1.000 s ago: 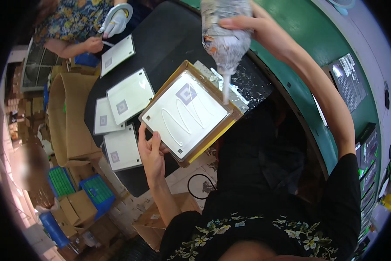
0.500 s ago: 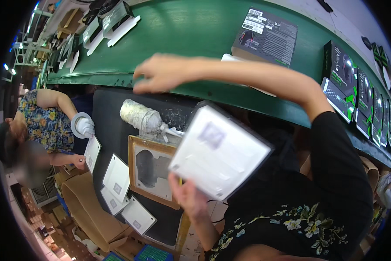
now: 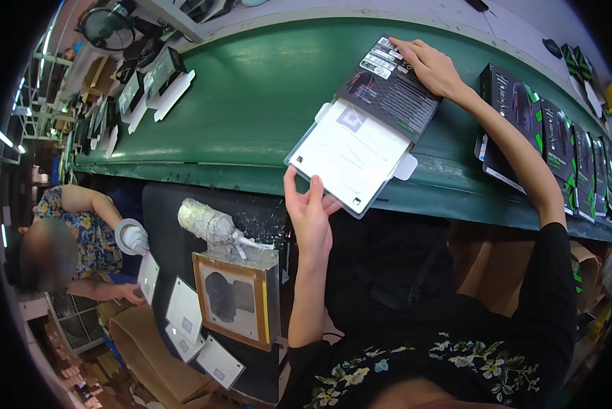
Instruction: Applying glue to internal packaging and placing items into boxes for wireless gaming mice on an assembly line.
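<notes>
A flat white panel with a grey square mark and a clear-looking rim (image 3: 347,157) sits partly inside the open end of a black printed cardboard box (image 3: 394,92). My left hand (image 3: 311,211) grips the panel's near corner, thumb on top, fingers along the edge. At the box's far right corner, my right hand (image 3: 429,68) lies over its top and holds it on the green belt (image 3: 251,102). A small white flap (image 3: 406,166) sticks out beside the panel. How far the panel reaches into the box is hidden.
Several black boxes (image 3: 514,109) stand in a row at the right. On the dark side table (image 3: 251,371) are a wood-framed screen (image 3: 234,300), a wrapped bottle (image 3: 207,221) and several white panels (image 3: 183,307). A co-worker (image 3: 88,232) at the left holds another panel.
My left hand has carried the white panel up and right, into the box's open end. My right hand has swung right from the belt's near edge onto the box, which is now turned.
</notes>
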`<state>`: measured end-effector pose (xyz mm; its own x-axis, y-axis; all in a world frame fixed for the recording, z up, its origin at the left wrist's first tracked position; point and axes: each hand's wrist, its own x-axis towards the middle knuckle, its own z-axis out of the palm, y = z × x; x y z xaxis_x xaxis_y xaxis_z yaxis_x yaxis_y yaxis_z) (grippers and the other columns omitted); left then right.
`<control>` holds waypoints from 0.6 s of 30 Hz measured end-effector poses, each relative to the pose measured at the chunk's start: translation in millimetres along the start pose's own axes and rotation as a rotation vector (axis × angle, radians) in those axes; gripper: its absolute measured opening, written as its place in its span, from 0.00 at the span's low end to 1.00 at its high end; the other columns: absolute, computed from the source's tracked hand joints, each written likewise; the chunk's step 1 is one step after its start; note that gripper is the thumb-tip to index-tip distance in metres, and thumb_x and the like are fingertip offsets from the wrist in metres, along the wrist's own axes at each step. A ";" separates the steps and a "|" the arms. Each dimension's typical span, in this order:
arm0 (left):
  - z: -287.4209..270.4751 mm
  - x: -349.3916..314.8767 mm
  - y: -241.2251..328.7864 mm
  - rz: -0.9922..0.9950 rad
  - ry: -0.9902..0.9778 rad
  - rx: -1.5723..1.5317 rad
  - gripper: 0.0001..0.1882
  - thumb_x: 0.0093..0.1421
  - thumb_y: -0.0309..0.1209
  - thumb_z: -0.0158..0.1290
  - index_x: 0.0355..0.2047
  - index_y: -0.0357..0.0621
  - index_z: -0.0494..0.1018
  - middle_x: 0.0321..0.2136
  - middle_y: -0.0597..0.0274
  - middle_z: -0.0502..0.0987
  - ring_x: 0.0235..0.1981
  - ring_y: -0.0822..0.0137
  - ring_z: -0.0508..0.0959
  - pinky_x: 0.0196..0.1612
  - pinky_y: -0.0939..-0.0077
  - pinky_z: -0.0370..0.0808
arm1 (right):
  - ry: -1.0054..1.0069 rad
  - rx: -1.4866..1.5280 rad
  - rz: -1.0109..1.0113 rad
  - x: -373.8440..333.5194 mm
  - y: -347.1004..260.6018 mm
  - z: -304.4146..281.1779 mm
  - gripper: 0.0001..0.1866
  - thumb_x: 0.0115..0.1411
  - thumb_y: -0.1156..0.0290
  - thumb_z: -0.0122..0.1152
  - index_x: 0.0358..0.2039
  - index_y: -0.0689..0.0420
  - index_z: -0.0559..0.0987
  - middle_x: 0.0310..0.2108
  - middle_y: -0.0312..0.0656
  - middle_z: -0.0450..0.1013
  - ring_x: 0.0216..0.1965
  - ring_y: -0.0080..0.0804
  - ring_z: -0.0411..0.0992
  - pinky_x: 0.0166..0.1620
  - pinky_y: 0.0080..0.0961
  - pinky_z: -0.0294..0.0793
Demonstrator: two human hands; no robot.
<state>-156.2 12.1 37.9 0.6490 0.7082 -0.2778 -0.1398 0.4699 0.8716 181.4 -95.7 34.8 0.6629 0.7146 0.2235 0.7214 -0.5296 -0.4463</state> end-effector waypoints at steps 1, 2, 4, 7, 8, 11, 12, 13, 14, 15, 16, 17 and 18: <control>9.7 8.1 -1.4 -0.029 -0.026 0.008 0.24 0.71 0.27 0.44 0.64 0.43 0.52 0.49 0.48 0.74 0.42 0.56 0.82 0.41 0.61 0.84 | 0.009 0.008 0.010 1.1 2.9 -1.2 0.27 0.70 0.47 0.34 0.63 0.42 0.70 0.51 0.46 0.72 0.52 0.49 0.72 0.55 0.39 0.69; 19.9 15.5 -4.1 -0.058 -0.052 0.014 0.23 0.71 0.27 0.44 0.64 0.43 0.52 0.50 0.48 0.74 0.44 0.54 0.82 0.41 0.60 0.83 | 0.013 0.015 0.029 2.6 5.3 -2.2 0.28 0.70 0.47 0.34 0.63 0.42 0.71 0.51 0.46 0.73 0.52 0.49 0.71 0.55 0.39 0.69; 38.1 31.6 -13.1 -0.086 -0.103 0.004 0.24 0.71 0.29 0.44 0.64 0.43 0.52 0.52 0.48 0.72 0.46 0.53 0.81 0.44 0.56 0.82 | 0.019 0.027 0.046 4.8 9.4 -3.3 0.28 0.70 0.46 0.33 0.62 0.42 0.71 0.50 0.46 0.73 0.52 0.49 0.71 0.55 0.38 0.69; 76.0 47.8 -31.0 -0.198 -0.131 -0.167 0.28 0.72 0.30 0.43 0.68 0.46 0.47 0.59 0.47 0.66 0.53 0.51 0.76 0.55 0.53 0.75 | 0.013 0.109 0.048 2.5 10.2 -3.3 0.28 0.70 0.46 0.34 0.61 0.43 0.73 0.49 0.46 0.74 0.53 0.50 0.71 0.55 0.39 0.69; 86.7 55.0 -37.6 -0.226 -0.170 -0.228 0.29 0.72 0.29 0.43 0.69 0.47 0.46 0.60 0.48 0.65 0.55 0.51 0.74 0.57 0.52 0.73 | -0.004 0.120 0.070 1.2 5.8 -4.4 0.28 0.70 0.45 0.34 0.60 0.43 0.73 0.49 0.46 0.75 0.53 0.51 0.71 0.56 0.39 0.69; 102.5 78.9 -54.0 -0.255 -0.277 -0.322 0.30 0.71 0.26 0.42 0.70 0.50 0.46 0.62 0.51 0.63 0.59 0.54 0.70 0.61 0.52 0.69 | 0.006 0.163 0.069 2.0 3.0 1.8 0.29 0.70 0.45 0.34 0.60 0.45 0.73 0.50 0.46 0.74 0.53 0.49 0.71 0.57 0.38 0.67; 105.9 81.0 -55.0 -0.238 -0.290 -0.368 0.29 0.71 0.27 0.43 0.69 0.51 0.48 0.61 0.54 0.65 0.58 0.58 0.71 0.61 0.55 0.70 | 0.037 0.188 0.068 2.2 8.5 4.9 0.30 0.70 0.44 0.34 0.60 0.46 0.73 0.51 0.46 0.74 0.53 0.47 0.72 0.58 0.37 0.67; 111.5 81.5 -56.8 -0.229 -0.310 -0.419 0.29 0.71 0.27 0.44 0.69 0.51 0.50 0.59 0.57 0.67 0.58 0.62 0.71 0.60 0.59 0.71 | 0.039 0.175 0.064 8.3 26.9 6.2 0.30 0.70 0.44 0.34 0.60 0.46 0.73 0.51 0.46 0.74 0.53 0.47 0.72 0.58 0.37 0.67; 121.8 74.7 -55.9 -0.181 -0.371 -0.462 0.27 0.70 0.26 0.44 0.68 0.51 0.53 0.59 0.60 0.67 0.60 0.66 0.68 0.61 0.62 0.69 | 0.146 0.286 -0.015 16.4 52.6 6.9 0.30 0.70 0.44 0.34 0.61 0.48 0.73 0.51 0.44 0.74 0.53 0.43 0.72 0.59 0.35 0.66; 137.3 66.3 -57.6 -0.092 -0.324 -0.470 0.22 0.70 0.26 0.44 0.64 0.49 0.62 0.51 0.62 0.74 0.53 0.69 0.74 0.55 0.69 0.73 | 0.231 0.404 -0.095 16.4 66.6 12.0 0.31 0.71 0.44 0.34 0.61 0.50 0.73 0.51 0.42 0.75 0.52 0.39 0.73 0.59 0.34 0.65; 122.3 60.6 -44.5 0.098 -0.364 -0.218 0.19 0.70 0.26 0.46 0.60 0.46 0.65 0.50 0.62 0.75 0.51 0.68 0.74 0.55 0.71 0.71 | 0.054 0.777 0.062 19.1 27.5 -0.1 0.32 0.71 0.44 0.37 0.61 0.54 0.73 0.50 0.38 0.73 0.49 0.32 0.71 0.60 0.31 0.62; 116.7 49.9 -32.5 0.249 -0.424 0.037 0.16 0.69 0.27 0.47 0.56 0.43 0.68 0.49 0.62 0.76 0.50 0.66 0.74 0.54 0.74 0.69 | -0.040 0.865 0.165 14.4 2.5 -26.7 0.34 0.71 0.43 0.35 0.63 0.56 0.70 0.49 0.38 0.67 0.48 0.28 0.69 0.55 0.26 0.67; 129.6 36.3 -20.3 0.404 -0.538 0.385 0.12 0.66 0.27 0.51 0.49 0.37 0.73 0.42 0.60 0.79 0.44 0.66 0.77 0.48 0.76 0.71 | 0.090 1.031 0.222 17.7 32.6 -54.7 0.33 0.72 0.44 0.36 0.62 0.57 0.71 0.47 0.36 0.69 0.43 0.24 0.70 0.52 0.18 0.67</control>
<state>-32.9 -40.0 62.6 0.8906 0.3861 0.2402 -0.2372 -0.0562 0.9698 227.6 -125.3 71.7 0.8019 0.5904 0.0913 0.0910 0.0303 -0.9954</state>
